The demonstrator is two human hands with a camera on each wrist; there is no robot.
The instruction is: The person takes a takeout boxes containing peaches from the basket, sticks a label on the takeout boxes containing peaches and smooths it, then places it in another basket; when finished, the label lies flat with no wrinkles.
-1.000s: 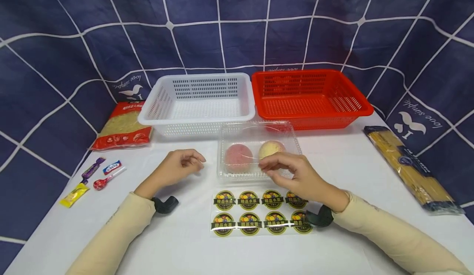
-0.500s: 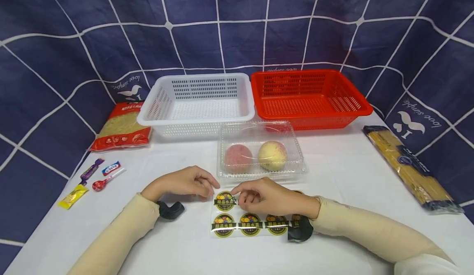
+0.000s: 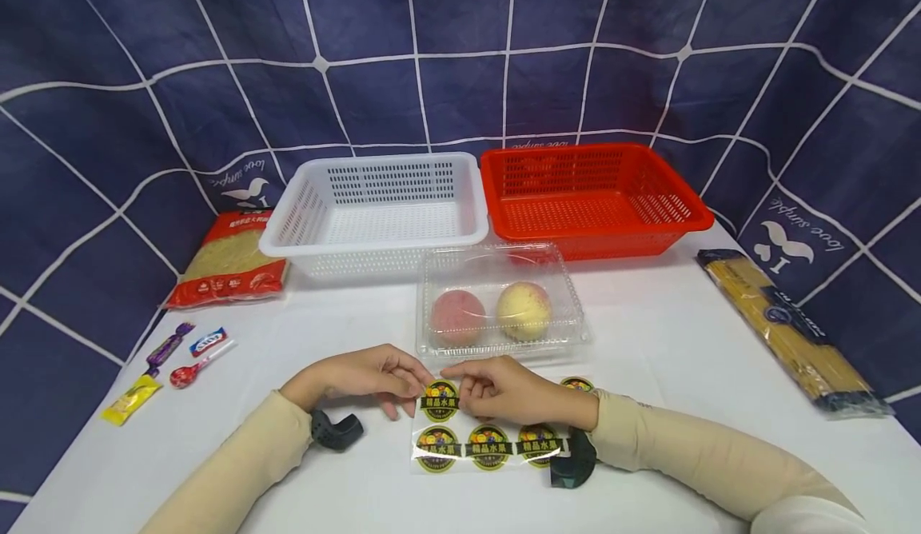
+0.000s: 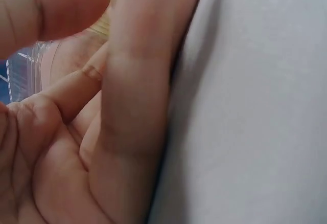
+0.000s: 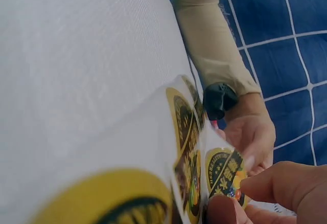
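Observation:
A clear sheet of round fruit stickers (image 3: pixel 489 446), black and gold, lies before me on the table. Its upper left corner is bent up, as the right wrist view shows. My left hand (image 3: pixel 367 378) grips that corner; in the left wrist view its fingers (image 4: pixel 135 81) hide the sheet. From the other side my right hand (image 3: pixel 514 394) reaches over the sheet. Its index finger (image 5: pixel 276 180) and thumb pinch at the edge of the corner sticker (image 5: pixel 225 175). Behind the sheet sits a closed clear plastic box (image 3: pixel 568 330) with a pink peach (image 3: pixel 458 318) and a yellow peach (image 3: pixel 524 310).
A white basket (image 3: pixel 374 254) and a red basket (image 3: pixel 604 246) stand at the back. A red pasta bag (image 3: pixel 226 286) and several sweets, including a lollipop (image 3: pixel 185 375), lie left. A long spaghetti packet (image 3: pixel 784 322) lies right. Both wrists carry black mounts (image 3: pixel 336 432).
My right hand has come from over the plastic box down and left to the sticker sheet. My left hand has moved right to the sheet's corner, which is now lifted.

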